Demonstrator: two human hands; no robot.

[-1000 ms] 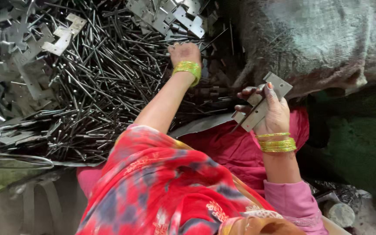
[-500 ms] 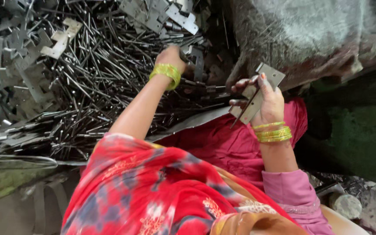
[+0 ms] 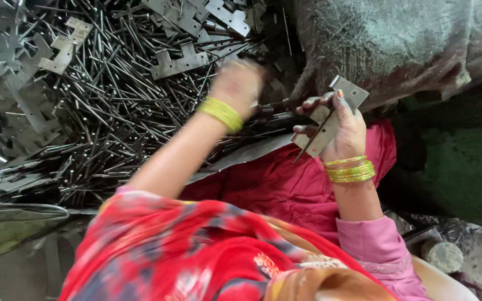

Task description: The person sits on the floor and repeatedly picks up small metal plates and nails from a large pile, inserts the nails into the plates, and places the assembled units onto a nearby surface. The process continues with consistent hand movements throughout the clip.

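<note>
A person's right hand grips a flat grey metal plate, fingers clenched around its lower edge, a thin pin beside them. The left hand, blurred, reaches into a heap of dark steel pins; its grip cannot be told. Picking one pin cleanly, then aligning it against the plate, seems best.

We see dull grey plates and dark grey pins, yellow-green bangles and gold bangles. The garment is red with a blue and orange floral print; the sleeve pink, the cloth crimson.
</note>
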